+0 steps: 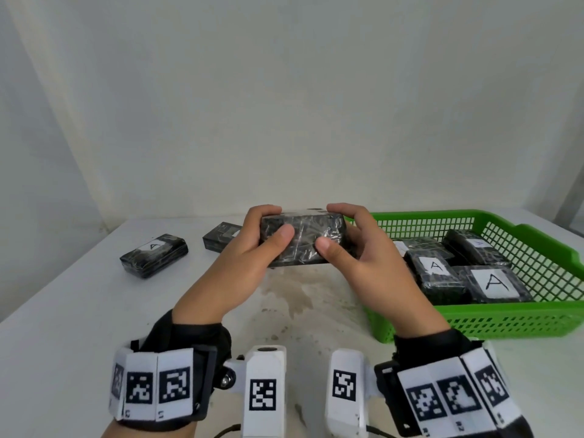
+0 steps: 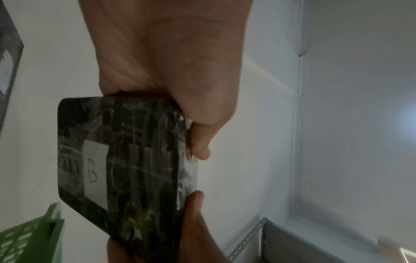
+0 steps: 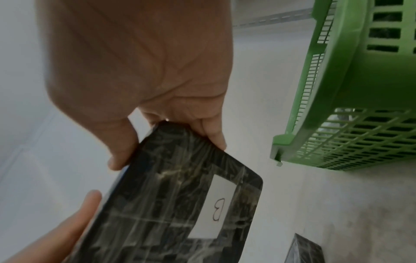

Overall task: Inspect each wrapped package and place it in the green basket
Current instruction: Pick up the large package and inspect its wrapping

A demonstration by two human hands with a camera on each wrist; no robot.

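Held package [image 1: 301, 240]: black, plastic-wrapped block, raised above the table [image 1: 79, 311] in front of the person, just left of the green basket [image 1: 505, 324].
Long axis: runs left to right between the two hands, roughly level.
Facing: a plain wrapped face is turned toward the person; the white label marked "B" [image 2: 93, 170] lies on the far face, seen only from the wrist views.
Left hand [image 1: 252, 248]: curled round the package's left end, thumb pressed on the near face, fingers wrapped over the top edge.
Right hand [image 1: 357, 248]: curled round the right end, thumb on the near face, fingers over the top and behind.
Green basket: on the table at the right, mesh walls, holding several wrapped packages [image 1: 464, 270] lying flat, three with "A" labels facing up.
Labelled package on table [image 1: 154, 255]: at the left, flat, "A" label up, well apart from the hands.
Second package on table [image 1: 221, 237]: beyond the left hand, partly hidden; label unreadable.
Table: white, with a stained patch [image 1: 300, 298] below the hands.
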